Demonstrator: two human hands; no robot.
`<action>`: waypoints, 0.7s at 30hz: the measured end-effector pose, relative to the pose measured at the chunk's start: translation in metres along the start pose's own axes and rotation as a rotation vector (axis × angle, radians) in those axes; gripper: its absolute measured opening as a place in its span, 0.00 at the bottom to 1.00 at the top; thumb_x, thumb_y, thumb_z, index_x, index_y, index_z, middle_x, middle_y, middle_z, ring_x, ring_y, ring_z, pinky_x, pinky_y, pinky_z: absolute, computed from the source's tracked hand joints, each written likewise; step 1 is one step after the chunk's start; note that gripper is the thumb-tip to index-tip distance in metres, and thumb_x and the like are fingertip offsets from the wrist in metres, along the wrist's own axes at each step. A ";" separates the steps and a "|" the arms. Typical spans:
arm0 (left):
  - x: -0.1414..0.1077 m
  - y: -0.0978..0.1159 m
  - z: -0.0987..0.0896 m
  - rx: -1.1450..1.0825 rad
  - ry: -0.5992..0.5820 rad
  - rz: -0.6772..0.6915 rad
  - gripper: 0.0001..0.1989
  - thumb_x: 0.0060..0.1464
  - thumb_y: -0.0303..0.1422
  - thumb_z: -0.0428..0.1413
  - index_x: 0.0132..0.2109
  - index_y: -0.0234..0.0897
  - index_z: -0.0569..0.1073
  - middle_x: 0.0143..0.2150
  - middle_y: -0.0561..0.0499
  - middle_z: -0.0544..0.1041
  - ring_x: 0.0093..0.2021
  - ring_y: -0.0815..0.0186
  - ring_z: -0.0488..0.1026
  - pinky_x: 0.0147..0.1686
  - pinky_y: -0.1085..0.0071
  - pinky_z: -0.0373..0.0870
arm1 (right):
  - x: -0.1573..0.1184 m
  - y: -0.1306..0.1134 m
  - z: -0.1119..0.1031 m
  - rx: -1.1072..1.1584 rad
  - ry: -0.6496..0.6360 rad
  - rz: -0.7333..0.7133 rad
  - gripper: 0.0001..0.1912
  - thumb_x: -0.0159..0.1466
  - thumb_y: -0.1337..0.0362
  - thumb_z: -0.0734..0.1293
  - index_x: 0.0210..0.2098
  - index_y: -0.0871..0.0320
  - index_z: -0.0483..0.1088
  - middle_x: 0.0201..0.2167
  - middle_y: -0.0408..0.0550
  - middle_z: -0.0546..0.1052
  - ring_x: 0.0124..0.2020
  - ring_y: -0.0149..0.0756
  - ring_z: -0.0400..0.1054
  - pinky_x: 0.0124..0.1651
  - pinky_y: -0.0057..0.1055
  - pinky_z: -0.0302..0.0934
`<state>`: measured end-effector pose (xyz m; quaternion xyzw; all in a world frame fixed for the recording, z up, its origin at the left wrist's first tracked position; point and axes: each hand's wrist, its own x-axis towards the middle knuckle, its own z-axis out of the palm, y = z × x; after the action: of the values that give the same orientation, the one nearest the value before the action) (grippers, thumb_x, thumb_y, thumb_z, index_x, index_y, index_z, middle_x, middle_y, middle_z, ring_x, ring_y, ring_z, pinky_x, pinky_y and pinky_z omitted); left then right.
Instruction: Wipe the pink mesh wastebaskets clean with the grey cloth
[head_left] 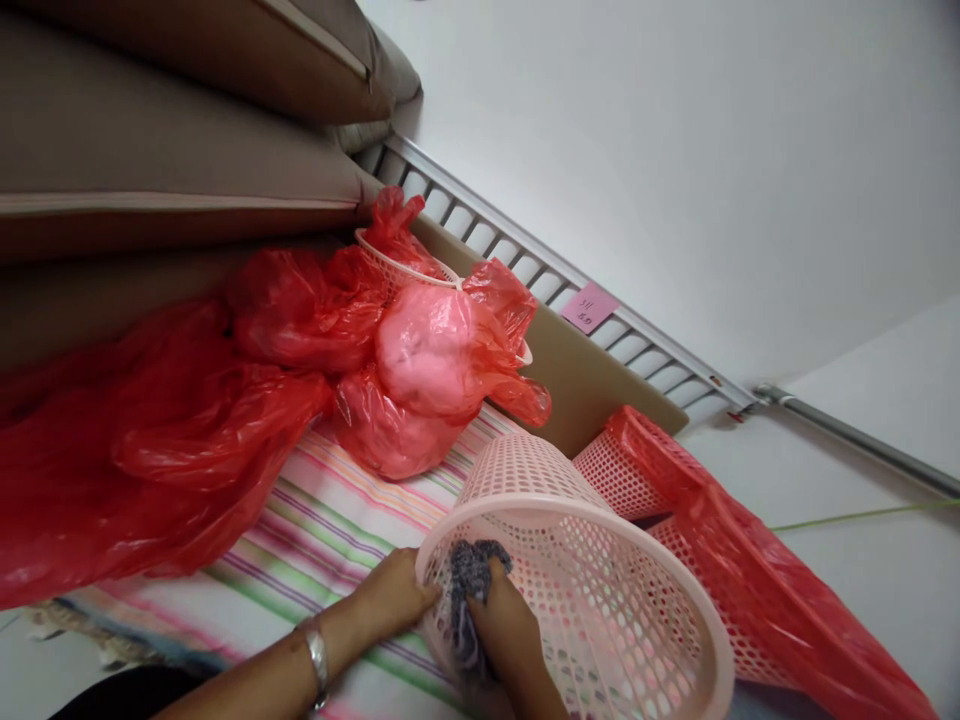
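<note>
A pink perforated plastic basket (525,470) lies tipped on its side, its wide mouth facing me. My left hand (401,590), with a silver bracelet on the wrist, is closed on the left side of the basket's rim. Inside the mouth, my right hand (510,620) grips a dark grey patterned cloth (472,590) against the inner wall near that rim. The cloth is bunched up, and part of it is hidden behind my fingers.
A striped sheet (300,510) lies under the basket. Red plastic bags (300,310) fill the left and back, some around another basket (405,262). At right, more pink baskets (615,475) have red plastic (795,590) over them. A metal rail (525,245) carries a pink note (590,306).
</note>
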<state>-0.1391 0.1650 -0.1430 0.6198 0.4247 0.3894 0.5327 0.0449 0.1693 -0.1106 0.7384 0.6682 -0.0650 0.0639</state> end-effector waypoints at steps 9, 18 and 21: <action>0.003 0.002 0.002 -0.037 0.028 -0.015 0.17 0.41 0.24 0.47 0.37 0.31 0.77 0.33 0.48 0.79 0.36 0.61 0.75 0.36 0.73 0.69 | 0.078 -0.001 -0.012 -0.003 0.050 0.121 0.26 0.60 0.57 0.56 0.55 0.60 0.58 0.44 0.57 0.74 0.45 0.46 0.70 0.44 0.40 0.61; 0.004 0.002 0.002 -0.030 0.020 -0.068 0.17 0.41 0.25 0.47 0.37 0.30 0.76 0.32 0.48 0.79 0.33 0.61 0.75 0.31 0.74 0.68 | 0.119 0.007 -0.013 0.022 0.079 0.125 0.25 0.65 0.53 0.49 0.56 0.54 0.62 0.57 0.52 0.65 0.58 0.46 0.59 0.54 0.41 0.55; 0.006 -0.001 0.003 -0.015 0.010 -0.075 0.16 0.42 0.26 0.48 0.37 0.31 0.76 0.33 0.49 0.79 0.35 0.61 0.75 0.33 0.73 0.68 | 0.118 0.010 -0.011 0.026 0.080 0.117 0.25 0.65 0.53 0.49 0.55 0.55 0.63 0.57 0.52 0.65 0.57 0.47 0.59 0.55 0.41 0.55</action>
<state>-0.1343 0.1692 -0.1445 0.5974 0.4473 0.3755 0.5495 0.0664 0.2863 -0.1208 0.7789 0.6251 -0.0402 0.0312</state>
